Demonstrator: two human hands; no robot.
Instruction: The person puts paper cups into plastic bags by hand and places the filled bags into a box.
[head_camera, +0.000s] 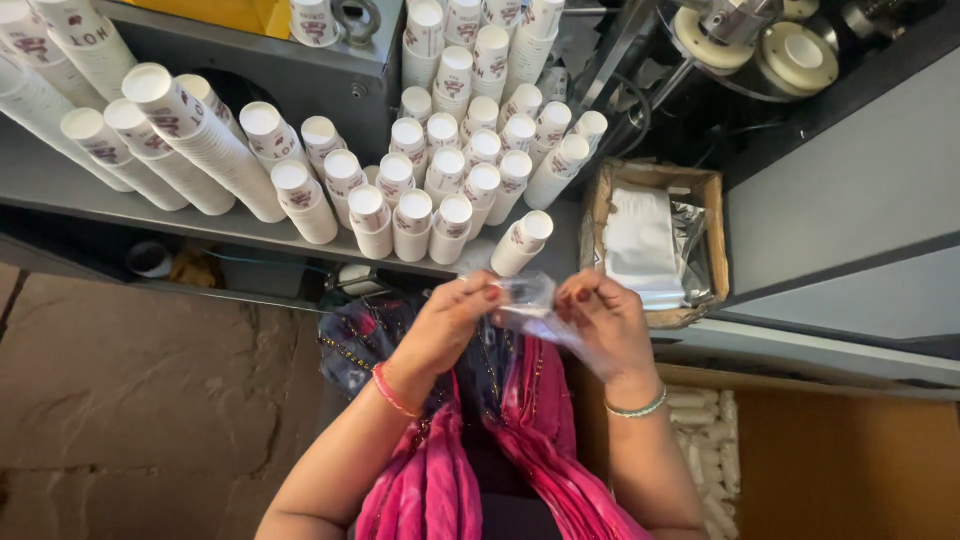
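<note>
Clear plastic bag (528, 305) pinched between both sets of fingertips, left hand (448, 325) and right hand (603, 322) equally near, stretched crosswise just below the lone stack of cups (521, 243).

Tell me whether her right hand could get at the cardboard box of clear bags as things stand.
Probably yes. The cardboard box sits open-topped just beyond the right hand, with nothing between them. But both hands are pinching a clear plastic bag, so the right hand would have to let go first.
</note>
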